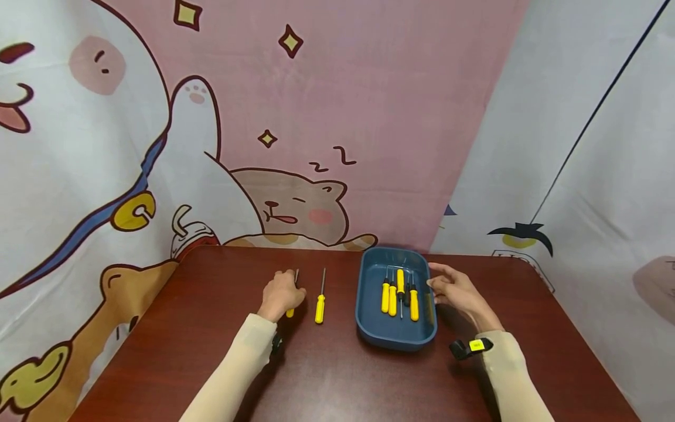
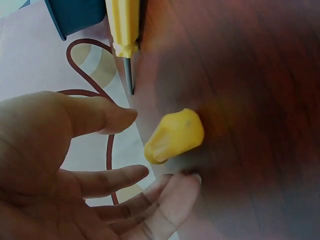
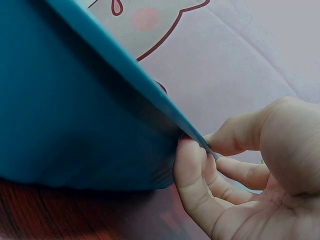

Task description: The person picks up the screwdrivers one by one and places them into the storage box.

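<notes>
- A yellow-handled screwdriver (image 1: 292, 295) is lain on the dark wooden counter (image 1: 337, 375), mostly covered by the left hand (image 1: 281, 295) in the head view; only the metal tip above the hand and a bit of yellow handle below it can be seen.
- In the left wrist view, the butt of that handle (image 2: 175, 136) is seen just beyond the fingertips (image 2: 125, 116); the fingers are stretched out and relaxed, so the grip is open and nothing is held.
- A second screwdriver (image 1: 320, 299) is lain just to the right of it, apart from the hand, with its shaft pointed away from the person.
- Further right, a blue tray (image 1: 371, 328) is set on the counter, and several yellow-handled screwdrivers (image 1: 399, 296) are laid inside it.
- The tray's right rim is pinched by the right hand (image 1: 457, 291); in the right wrist view the edge (image 3: 150, 95) is seen caught between thumb (image 3: 192, 185) and curled fingers, so this grip is closed on the tray.
- A cartoon-printed cloth (image 1: 295, 146) is hung behind the counter.
</notes>
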{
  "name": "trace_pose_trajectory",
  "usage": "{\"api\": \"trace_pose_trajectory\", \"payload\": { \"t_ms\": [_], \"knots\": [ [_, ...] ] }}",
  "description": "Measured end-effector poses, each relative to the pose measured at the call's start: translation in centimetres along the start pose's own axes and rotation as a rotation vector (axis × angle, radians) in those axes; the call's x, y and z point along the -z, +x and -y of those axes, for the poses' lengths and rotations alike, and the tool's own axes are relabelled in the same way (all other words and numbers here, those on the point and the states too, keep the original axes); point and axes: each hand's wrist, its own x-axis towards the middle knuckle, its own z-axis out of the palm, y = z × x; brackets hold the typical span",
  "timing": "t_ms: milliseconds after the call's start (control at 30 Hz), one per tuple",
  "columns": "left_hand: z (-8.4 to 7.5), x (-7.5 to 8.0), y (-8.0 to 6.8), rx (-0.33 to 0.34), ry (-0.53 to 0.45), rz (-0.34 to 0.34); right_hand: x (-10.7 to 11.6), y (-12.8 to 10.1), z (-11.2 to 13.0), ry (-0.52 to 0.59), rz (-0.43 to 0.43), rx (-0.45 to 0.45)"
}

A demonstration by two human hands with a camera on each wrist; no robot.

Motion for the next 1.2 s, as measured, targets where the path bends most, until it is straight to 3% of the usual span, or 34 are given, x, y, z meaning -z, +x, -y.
{"api": "trace_pose_trajectory", "payload": {
  "t_ms": [167, 367, 867, 1200],
  "knots": [
    [0.2, 0.3, 0.0, -0.007, -0.075, 0.028, 0.1, 0.1, 0.3, -0.013, -0.010, 0.005],
    [0.3, 0.4, -0.1, 0.042, -0.148, 0.071, 0.0, 0.3, 0.3, -0.017, -0.013, -0.001],
    [1.0, 0.2, 0.2, 0.055, -0.177, 0.088, -0.1, 0.3, 0.1, -0.027, -0.015, -0.013],
    [1.3, 0.4, 0.0, 0.078, -0.270, 0.091, 0.0, 0.4, -0.1, -0.024, -0.019, -0.008]
  ]
}}
